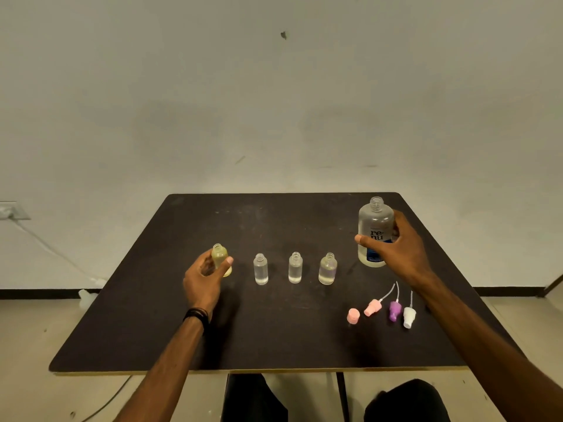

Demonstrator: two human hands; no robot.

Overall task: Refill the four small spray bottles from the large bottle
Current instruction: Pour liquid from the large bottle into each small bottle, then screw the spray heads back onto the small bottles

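Note:
Several small uncapped bottles stand in a row on the dark table (274,336). My left hand (204,278) grips the leftmost one, a yellowish bottle (220,257), upright. To its right stand a clear bottle (260,268), a second clear bottle (295,267) and a rounder clear bottle (327,268). My right hand (396,251) curls round the large clear bottle (375,226), which stands uncapped and upright at the right; it has a dark printed label and liquid low inside.
Near the right front lie a pink cap (353,316), a pink spray head (373,306), a purple spray head (395,310) and a white spray head (408,316), the spray heads each with a thin tube. A pale wall rises behind the table.

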